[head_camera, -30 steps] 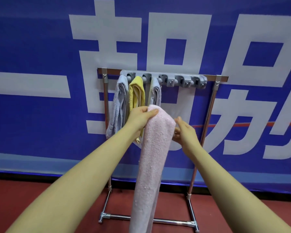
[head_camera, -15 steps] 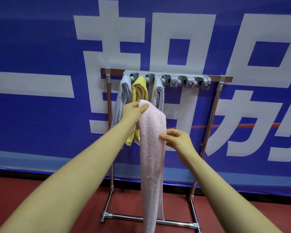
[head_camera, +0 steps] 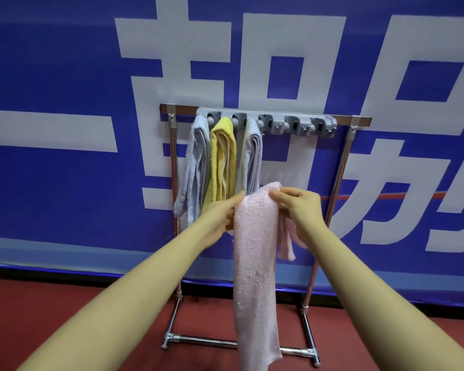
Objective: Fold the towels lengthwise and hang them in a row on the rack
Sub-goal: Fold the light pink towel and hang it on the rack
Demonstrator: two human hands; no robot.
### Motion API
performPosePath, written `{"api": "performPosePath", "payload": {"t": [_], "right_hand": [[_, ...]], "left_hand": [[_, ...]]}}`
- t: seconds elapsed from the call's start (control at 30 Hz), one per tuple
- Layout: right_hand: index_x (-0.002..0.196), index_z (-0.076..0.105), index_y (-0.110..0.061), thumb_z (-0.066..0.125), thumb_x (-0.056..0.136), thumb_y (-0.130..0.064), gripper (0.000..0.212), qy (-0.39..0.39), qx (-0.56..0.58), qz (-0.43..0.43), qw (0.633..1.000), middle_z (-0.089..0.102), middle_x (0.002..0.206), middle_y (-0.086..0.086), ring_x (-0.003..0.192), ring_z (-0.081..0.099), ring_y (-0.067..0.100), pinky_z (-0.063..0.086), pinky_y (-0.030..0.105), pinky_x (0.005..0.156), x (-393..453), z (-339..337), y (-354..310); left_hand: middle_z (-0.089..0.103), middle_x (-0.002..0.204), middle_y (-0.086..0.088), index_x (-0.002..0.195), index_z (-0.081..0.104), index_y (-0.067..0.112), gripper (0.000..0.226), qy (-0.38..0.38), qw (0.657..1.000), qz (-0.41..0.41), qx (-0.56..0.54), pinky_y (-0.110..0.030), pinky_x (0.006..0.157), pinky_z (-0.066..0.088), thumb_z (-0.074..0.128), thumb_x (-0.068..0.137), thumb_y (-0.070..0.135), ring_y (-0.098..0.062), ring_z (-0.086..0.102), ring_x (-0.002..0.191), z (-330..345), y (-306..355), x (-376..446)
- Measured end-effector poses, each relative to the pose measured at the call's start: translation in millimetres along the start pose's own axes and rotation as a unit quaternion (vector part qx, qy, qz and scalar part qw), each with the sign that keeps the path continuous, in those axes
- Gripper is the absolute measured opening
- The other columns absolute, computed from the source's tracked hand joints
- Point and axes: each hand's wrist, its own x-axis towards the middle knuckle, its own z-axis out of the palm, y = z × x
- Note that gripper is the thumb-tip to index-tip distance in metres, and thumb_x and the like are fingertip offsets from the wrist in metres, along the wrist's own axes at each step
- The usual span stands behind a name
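A chrome tube rack (head_camera: 340, 167) stands on a red floor (head_camera: 65, 311) against a blue banner (head_camera: 51, 62) with large pale characters. A grey plastic strip of clips (head_camera: 276, 121) runs along its top bar. From the leftmost clips hang three folded terry towels in a row: a pale blue towel (head_camera: 194, 167), a yellow towel (head_camera: 221, 159), then a grey towel (head_camera: 252, 159), each a narrow, nubby, doubled band.

In front of the rack and below the clips, a pink towel (head_camera: 253, 263), folded into a long fuzzy strip, hangs between the two hands. Its top is bunched at hand height, its long front length drops towards the rack's base bar, and a shorter tail hangs behind, under the right wrist.

The left hand (head_camera: 223, 218) grasps the strip's left edge just below the top, fingers curled behind the cloth. The right hand (head_camera: 298, 204) pinches the bunched top from the right, thumb and fingertips closed on the fabric.
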Motion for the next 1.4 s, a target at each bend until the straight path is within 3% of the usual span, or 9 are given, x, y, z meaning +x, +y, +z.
{"api": "performPosePath", "payload": {"t": [0.13,0.27,0.47,0.63,0.77,0.93,1.03,1.2,1.4], "right_hand": [[0.088,0.073,-0.012,0.074,0.080,-0.012,0.008,0.025,0.000,-0.006,1.000,0.073,0.089,0.008,0.090,0.069,0.025,0.057,0.029,0.073,2,-8,-4],[0.102,0.071,-0.003,0.073,0.082,-0.012,0.023,0.040,0.003,-0.017,0.999,0.073,0.093,0.010,0.088,0.069,0.023,0.057,0.027,0.071,3,-13,-11],[0.110,0.069,-0.005,0.070,0.084,-0.011,0.027,0.045,0.027,-0.010,0.999,0.072,0.098,0.004,0.085,0.067,0.014,0.057,0.022,0.069,2,-19,-17],[0.136,0.051,-0.022,0.065,0.089,-0.021,0.050,-0.043,0.050,0.012,0.998,0.064,0.124,0.003,0.105,0.066,0.020,0.057,0.032,0.082,-2,-22,-19],[0.145,0.030,-0.043,0.062,0.090,-0.012,0.072,-0.154,0.004,0.002,0.988,0.068,0.112,0.000,0.093,0.068,0.014,0.056,0.030,0.074,-3,-25,-12],[0.140,0.041,-0.026,0.066,0.083,0.003,0.069,-0.089,-0.017,-0.014,0.996,0.066,0.076,-0.001,0.080,0.066,0.014,0.057,0.032,0.075,-4,-20,-11],[0.124,0.050,-0.008,0.073,0.078,0.003,0.053,-0.039,-0.007,-0.012,0.999,0.068,0.082,0.006,0.083,0.068,0.019,0.058,0.037,0.079,-5,-12,-13],[0.102,0.053,-0.010,0.070,0.077,0.008,0.036,-0.059,0.029,-0.028,0.997,0.067,0.076,0.006,0.074,0.067,0.017,0.059,0.033,0.068,-11,-1,-20],[0.077,0.057,-0.012,0.072,0.077,0.005,0.024,0.001,0.026,-0.067,0.997,0.059,0.068,0.003,0.068,0.061,0.016,0.054,0.031,0.063,-6,3,-23]], "left_hand": [[0.069,0.098,-0.008,0.103,0.064,0.008,0.020,-0.010,0.999,0.050,0.004,-0.027,0.077,0.051,0.064,0.084,0.002,-0.018,0.064,0.087,11,-4,0],[0.068,0.082,-0.008,0.085,0.066,0.002,0.007,0.022,0.997,0.067,0.025,-0.023,0.058,0.047,0.069,0.080,0.006,-0.018,0.062,0.072,22,-6,1],[0.065,0.080,-0.005,0.086,0.063,0.006,0.009,0.045,0.990,0.117,0.070,-0.038,0.075,0.051,0.068,0.084,0.013,-0.019,0.060,0.075,27,5,1],[0.067,0.082,-0.003,0.083,0.063,0.013,0.004,0.084,0.982,0.160,0.062,-0.034,0.072,0.052,0.065,0.086,0.012,-0.016,0.063,0.075,35,24,4],[0.064,0.085,-0.008,0.083,0.063,0.011,0.004,0.096,0.981,0.165,0.034,-0.035,0.073,0.049,0.066,0.086,0.012,-0.021,0.060,0.079,37,39,8],[0.063,0.082,-0.007,0.079,0.061,0.012,0.008,0.133,0.973,0.183,0.046,-0.030,0.068,0.050,0.065,0.087,0.009,-0.018,0.059,0.074,31,47,11],[0.064,0.086,-0.011,0.078,0.063,0.014,0.008,0.175,0.966,0.182,0.054,-0.040,0.075,0.051,0.066,0.085,0.012,-0.023,0.059,0.080,23,45,18],[0.056,0.078,0.000,0.086,0.064,0.019,0.010,0.196,0.963,0.163,0.091,-0.031,0.073,0.041,0.057,0.092,0.024,-0.019,0.050,0.081,14,45,17],[0.064,0.107,-0.009,0.136,0.042,0.023,0.041,-0.001,0.998,0.047,0.044,-0.032,0.070,0.050,0.050,0.095,0.028,-0.021,0.062,0.082,10,31,-1]]}}
